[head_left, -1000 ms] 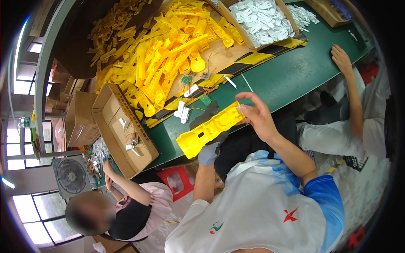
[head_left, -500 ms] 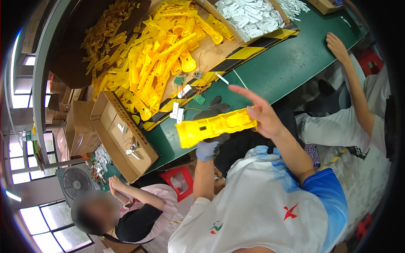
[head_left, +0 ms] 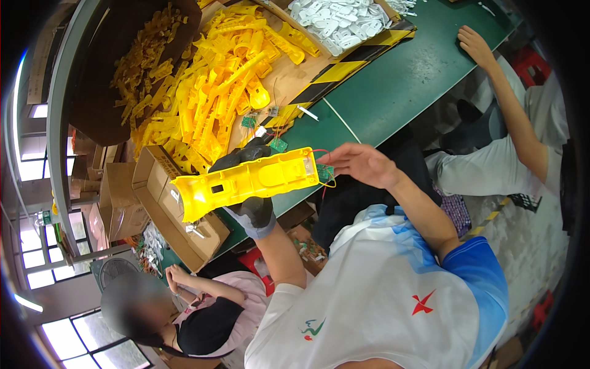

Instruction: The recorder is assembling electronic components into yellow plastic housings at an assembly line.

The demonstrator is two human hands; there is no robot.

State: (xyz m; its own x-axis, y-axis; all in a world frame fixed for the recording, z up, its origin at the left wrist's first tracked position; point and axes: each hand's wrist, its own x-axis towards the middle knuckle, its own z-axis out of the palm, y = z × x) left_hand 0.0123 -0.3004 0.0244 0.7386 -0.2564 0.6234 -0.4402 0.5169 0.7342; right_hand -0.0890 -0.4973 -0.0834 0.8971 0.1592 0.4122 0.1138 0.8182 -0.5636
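Observation:
My left hand (head_left: 253, 215), in a grey and black glove, is closed round a long yellow plastic shell half (head_left: 261, 178) from below. The shell's hollow, ribbed inside faces up, with a small square hole near its left end. At its right end hangs a small green circuit board (head_left: 326, 173) with red and yellow wires. My bare right hand (head_left: 367, 166) is beside that end, fingers stretched out close to the board and wires. I cannot tell whether the fingertips touch them.
A heap of yellow shells (head_left: 215, 92) covers the wooden board behind, edged with striped tape. White parts fill a box (head_left: 341, 24) at the far right. Loose circuit boards (head_left: 278, 145) lie on the green table (head_left: 393, 92). A cardboard tray (head_left: 209, 246) stands left. Co-workers sit on both sides.
The yellow shell has moved left and nearer to view in my left hand. My right hand has let go of its right end, where a circuit board with wires now shows.

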